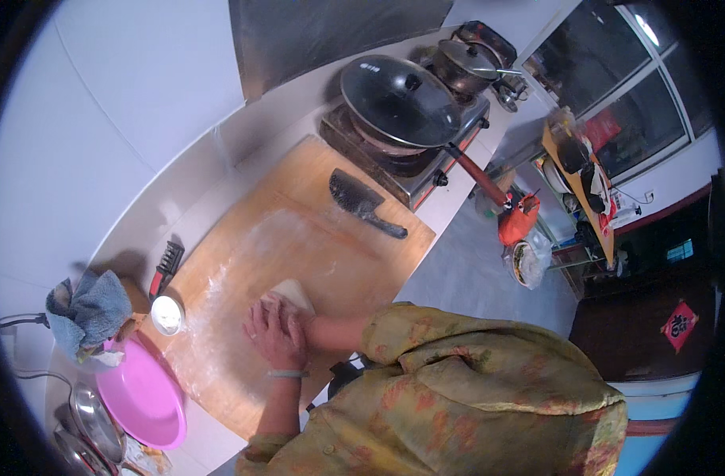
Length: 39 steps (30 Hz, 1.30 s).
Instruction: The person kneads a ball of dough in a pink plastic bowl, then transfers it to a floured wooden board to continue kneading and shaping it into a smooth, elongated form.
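A pale piece of dough (292,291) lies on a floured wooden board (350,271), pressed beneath my two stacked hands. My left hand (280,342), with a light band at its wrist, overlaps my right hand (296,314), and its fingers reach towards the dough's near side. Most of my right hand is hidden under the left; it bears down on the dough. Farther up the board, a dark cleaver (359,199) rests flat with its handle pointing right. A small white bowl of flour (168,315) stands at the board's left edge.
A gas stove (422,184) beyond the board carries a lidded wok (398,101), its handle jutting right, and a lidded pot (466,65). To the left are a knife sharpener (167,268), a blue towel (89,309) and a pink basin (145,398). Metal bowls (95,416) sit nearby.
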Each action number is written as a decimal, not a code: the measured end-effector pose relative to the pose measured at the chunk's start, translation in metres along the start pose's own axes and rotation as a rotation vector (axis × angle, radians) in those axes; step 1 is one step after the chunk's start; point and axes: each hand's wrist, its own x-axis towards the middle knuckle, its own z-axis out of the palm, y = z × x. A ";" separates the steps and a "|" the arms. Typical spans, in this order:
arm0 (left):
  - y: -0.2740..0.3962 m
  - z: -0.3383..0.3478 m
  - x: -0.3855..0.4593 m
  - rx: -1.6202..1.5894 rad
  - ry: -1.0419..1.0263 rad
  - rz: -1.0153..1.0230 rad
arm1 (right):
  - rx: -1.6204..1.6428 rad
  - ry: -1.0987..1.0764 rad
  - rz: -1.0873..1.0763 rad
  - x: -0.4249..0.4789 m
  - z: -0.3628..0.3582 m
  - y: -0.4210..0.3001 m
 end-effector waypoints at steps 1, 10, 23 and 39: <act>-0.008 0.001 0.008 -0.013 0.000 0.002 | -0.007 -0.020 0.008 0.005 -0.001 0.003; -0.055 0.001 0.061 -0.124 -0.044 -0.029 | -0.062 -0.413 0.131 0.081 0.011 0.028; -0.082 0.017 0.124 -0.134 0.075 -0.212 | -0.200 -0.180 -0.053 0.135 0.042 0.098; 0.003 -0.019 0.010 -0.226 0.066 -0.261 | -0.226 -0.428 0.139 0.034 -0.029 -0.017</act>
